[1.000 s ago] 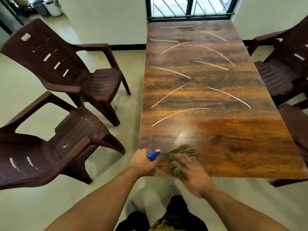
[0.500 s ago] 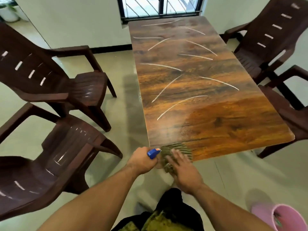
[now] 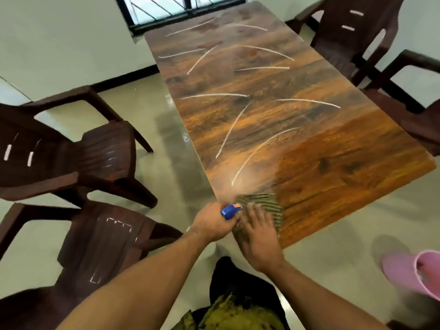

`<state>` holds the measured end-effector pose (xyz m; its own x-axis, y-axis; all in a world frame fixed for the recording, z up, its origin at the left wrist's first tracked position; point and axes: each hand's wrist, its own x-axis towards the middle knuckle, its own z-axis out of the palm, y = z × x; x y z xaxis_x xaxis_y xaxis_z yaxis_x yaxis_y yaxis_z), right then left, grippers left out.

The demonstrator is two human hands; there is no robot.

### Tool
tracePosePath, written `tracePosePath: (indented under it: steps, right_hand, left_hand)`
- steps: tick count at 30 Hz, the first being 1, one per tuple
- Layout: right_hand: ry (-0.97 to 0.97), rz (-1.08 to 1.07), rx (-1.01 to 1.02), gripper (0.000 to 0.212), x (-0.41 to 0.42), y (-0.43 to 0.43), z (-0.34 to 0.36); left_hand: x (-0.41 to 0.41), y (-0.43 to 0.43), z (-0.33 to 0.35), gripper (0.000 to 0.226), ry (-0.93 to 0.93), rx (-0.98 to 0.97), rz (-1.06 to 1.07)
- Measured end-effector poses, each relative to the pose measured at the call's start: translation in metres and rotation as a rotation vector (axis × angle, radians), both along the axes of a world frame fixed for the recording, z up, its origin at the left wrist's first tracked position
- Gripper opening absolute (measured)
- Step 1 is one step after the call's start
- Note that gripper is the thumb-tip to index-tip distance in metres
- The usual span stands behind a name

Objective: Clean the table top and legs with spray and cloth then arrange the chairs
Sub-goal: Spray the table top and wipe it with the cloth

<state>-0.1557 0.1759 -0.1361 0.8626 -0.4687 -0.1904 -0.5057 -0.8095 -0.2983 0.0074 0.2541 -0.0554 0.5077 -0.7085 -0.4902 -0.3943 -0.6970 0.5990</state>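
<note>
The green cloth (image 3: 264, 201) lies on the near left corner of the desk (image 3: 333, 177), at the lower middle of the frame. The person's right hand (image 3: 258, 232) presses flat on it, fingers (image 3: 254, 210) straight and lying close together (their edges are blurred). Just left of it, touching the desk's corner, the left hand (image 3: 209, 226) grips the spray bottle (image 3: 229, 210). Its fingers are curled round the bottle, and only the blue head with an orange tip shows above the fist, pointing up the desk. A pale haze sits on the wood just beyond the cloth.

The desk top is glossy brown wood grain, running from the hands toward the top of the frame. Thin white curved streaks (image 3: 259, 148) cross most of its far and middle parts.

Two dark brown plastic chairs stand off the desk's left side, one at mid left (image 3: 95, 153) and one at lower left (image 3: 100, 253). Two more sit at the upper right (image 3: 352, 36) and right edge (image 3: 409, 115), the latter touching the desk's side. A pink bucket (image 3: 419, 272) lies at the lower right on the pale floor (image 3: 166, 144). A barred window (image 3: 181, 8) fills the wall at the top.
</note>
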Motion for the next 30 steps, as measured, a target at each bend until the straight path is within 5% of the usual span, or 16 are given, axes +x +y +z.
tracePosePath:
  steps: [2,4,6,9,10,15,17,22,27,30]
  right_hand:
    - [0.018,0.305,0.085,0.06,0.006,-0.014,0.003]
    - [0.032,0.359,0.043,0.061,0.01,-0.052,0.008]
    - [0.111,0.092,-0.004,0.061,0.018,-0.083,0.009]
    - [0.173,-0.642,0.048,0.066,0.064,-0.089,0.019]
    - [0.186,-0.694,0.055,0.069,0.085,-0.079,0.021]
    - [0.137,0.081,0.053,0.063,0.096,-0.011,0.012]
    - [0.104,0.213,-0.001,0.058,0.062,-0.005,0.01]
    - [0.11,-0.501,0.049,0.058,0.006,0.029,0.017]
    - [0.19,0.074,-0.059,0.057,-0.046,0.055,0.025]
    - [0.214,-0.025,-0.027,0.058,-0.074,0.049,0.037]
  left_hand:
    - [0.026,-0.002,0.003,0.016,0.02,0.031,-0.03]
    - [0.048,0.0,0.003,0.019,0.036,0.057,-0.048]
    - [0.067,-0.001,0.003,0.02,0.015,0.071,-0.053]
    - [0.087,-0.006,0.003,0.021,0.025,0.073,-0.103]
    - [0.09,-0.009,0.004,0.02,0.035,0.078,-0.137]
    - [0.113,-0.036,0.008,0.017,0.008,0.014,-0.267]
    - [0.12,-0.047,0.012,0.017,0.022,-0.008,-0.339]
    - [0.133,-0.063,0.013,0.009,0.01,-0.012,-0.443]
    - [0.127,-0.062,0.009,0.01,0.029,-0.028,-0.476]
    - [0.118,-0.057,0.005,0.011,0.034,-0.021,-0.47]
